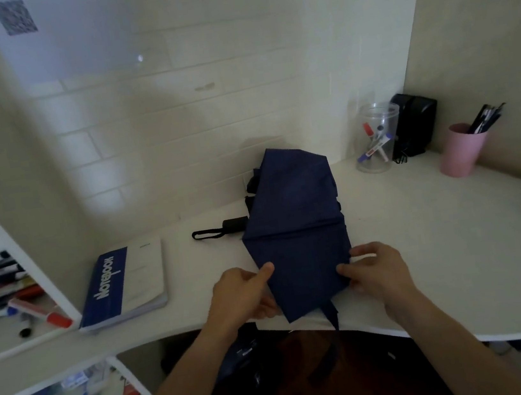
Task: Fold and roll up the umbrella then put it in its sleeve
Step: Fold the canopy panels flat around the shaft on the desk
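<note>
- The navy umbrella (pixel 296 225) lies on the white bench (pixel 426 241), its cloth spread flat from the near edge toward the far tiled wall; its black handle (pixel 234 225) with a wrist loop sticks out to the left.
- The left hand (pixel 242 292) pinches the near left edge of the cloth, thumb on top and the other fingers curled under it.
- The right hand (pixel 374 270) grips the near right edge, fingers (pixel 346 269) bent onto the cloth.
- A narrow strip of cloth hangs over the near bench edge between the hands.
- A blue and white book (pixel 124 283) printed "NOTEBOOK" lies left of the umbrella.
- A clear jar (pixel 376 140) at the far right holds markers; a pink cup (pixel 460 150) further right holds dark pens.
- A blurred square code is on the far left wall; it cannot be read.
</note>
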